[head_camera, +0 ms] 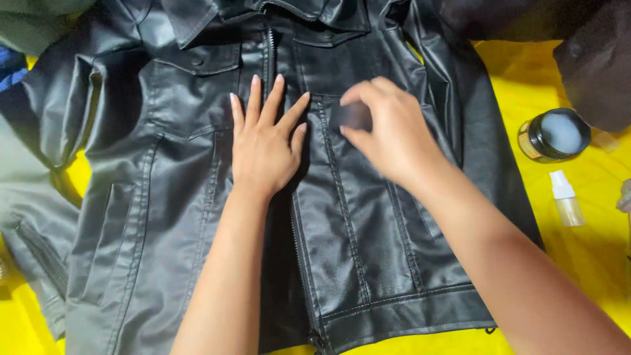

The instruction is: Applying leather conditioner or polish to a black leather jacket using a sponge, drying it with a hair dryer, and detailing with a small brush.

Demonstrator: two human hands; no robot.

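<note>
Lengthwise, black jacket (pixel 197 197), collar away from wearer.

One black leather jacket (pixel 197 197), one dark jar (pixel 554 135), one small spray bottle (pixel 565 197), two hands

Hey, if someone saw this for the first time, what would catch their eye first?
The black leather jacket fills the middle, spread flat on a bright yellow cloth. The left hand lies flat and open beside the zipper, while the right hand pinches a small dark pad against the jacket's front panel. On the right edge sit an open jar and a small spray bottle.
</note>
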